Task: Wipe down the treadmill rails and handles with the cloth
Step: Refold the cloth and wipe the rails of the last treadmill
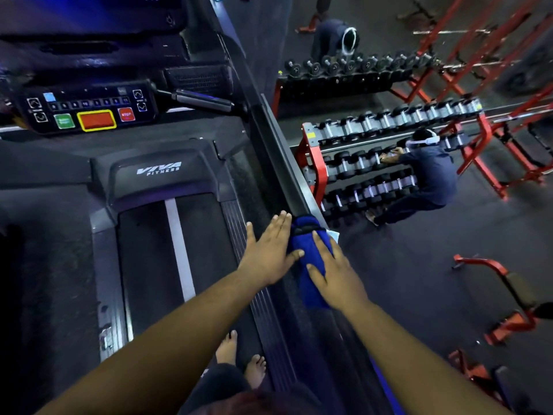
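Folded deep-blue cloth (311,265) draped over the dark, flat-topped right side rail (278,163) of the treadmill, about midway along. Right hand (336,277) flat on top of the cloth, fingers straight and together, pressing it down. Left hand (270,253) just beside, spread wide with straight fingers, palm down along the rail's inner edge, thumb touching the cloth's left side. Below, black running belt (155,265) with a white centre stripe and a ribbed foot strip (239,235); bare feet (239,360) at the belt's right edge. Ahead, black control console (86,109) with green, red and yellow-framed buttons. Beyond the rail, red racks of dumbbells (374,163) on the dark floor.
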The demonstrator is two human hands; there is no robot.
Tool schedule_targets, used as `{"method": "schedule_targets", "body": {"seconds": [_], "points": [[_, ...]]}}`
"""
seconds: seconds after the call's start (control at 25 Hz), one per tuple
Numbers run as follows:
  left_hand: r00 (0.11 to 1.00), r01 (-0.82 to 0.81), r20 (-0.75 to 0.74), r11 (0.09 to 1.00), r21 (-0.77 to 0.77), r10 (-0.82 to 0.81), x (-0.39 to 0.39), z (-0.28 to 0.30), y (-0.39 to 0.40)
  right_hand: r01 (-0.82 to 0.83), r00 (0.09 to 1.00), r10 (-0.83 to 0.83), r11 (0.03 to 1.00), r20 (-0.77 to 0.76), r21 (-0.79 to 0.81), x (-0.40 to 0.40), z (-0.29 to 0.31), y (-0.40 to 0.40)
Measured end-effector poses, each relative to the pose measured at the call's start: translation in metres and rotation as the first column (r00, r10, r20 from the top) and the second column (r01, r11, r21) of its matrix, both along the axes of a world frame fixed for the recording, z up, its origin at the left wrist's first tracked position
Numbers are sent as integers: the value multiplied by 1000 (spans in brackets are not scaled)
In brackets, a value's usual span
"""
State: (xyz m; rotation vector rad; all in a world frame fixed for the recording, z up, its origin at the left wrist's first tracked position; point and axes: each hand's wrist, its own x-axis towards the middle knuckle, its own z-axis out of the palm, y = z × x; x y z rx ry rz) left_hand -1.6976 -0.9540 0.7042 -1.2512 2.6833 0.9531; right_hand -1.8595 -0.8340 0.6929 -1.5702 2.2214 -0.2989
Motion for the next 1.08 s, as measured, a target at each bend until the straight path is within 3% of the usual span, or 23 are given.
{"method": "schedule_targets", "body": {"seconds": [0.16, 0.28, 0.44, 0.56, 0.68, 0.8, 0.88, 0.96, 1.08], "points": [[988, -148, -42, 986, 75, 151, 5, -5, -6, 45, 999, -44, 999, -25, 28, 8, 8, -53], [992, -123, 4, 986, 116, 124, 8, -2, -4, -16, 1000, 15, 999, -12, -44, 12, 4, -4], [997, -72, 14, 990, 119, 71, 4, 7, 19, -158, 987, 158, 987, 24, -3, -19, 20, 28], [984, -169, -32, 975, 146, 175, -7, 5, 26, -167, 986, 165, 984, -30, -60, -37, 29, -2], [930, -327, -117, 928, 179, 350, -22, 1, 26, -192, 979, 198, 976, 47, -101, -44, 20, -39], [831, -499, -198, 854, 146, 519, -44, -24, 29, -200, 915, 243, 967, 322, -161, -48, -12, -65], [717, -606, -321, 781, 151, 618, -59, -40, 33, -150, 850, 262, 952, 457, -266, -52, -32, -79], [557, -705, -461, 687, 176, 691, -87, -63, 49, -175, 747, 382, 902, 544, -393, -62, -57, -81], [292, -714, -610, 593, 373, 736, -120, -67, 77, -146, 534, 491, 855, 688, -497, -68, -80, -47]]}}
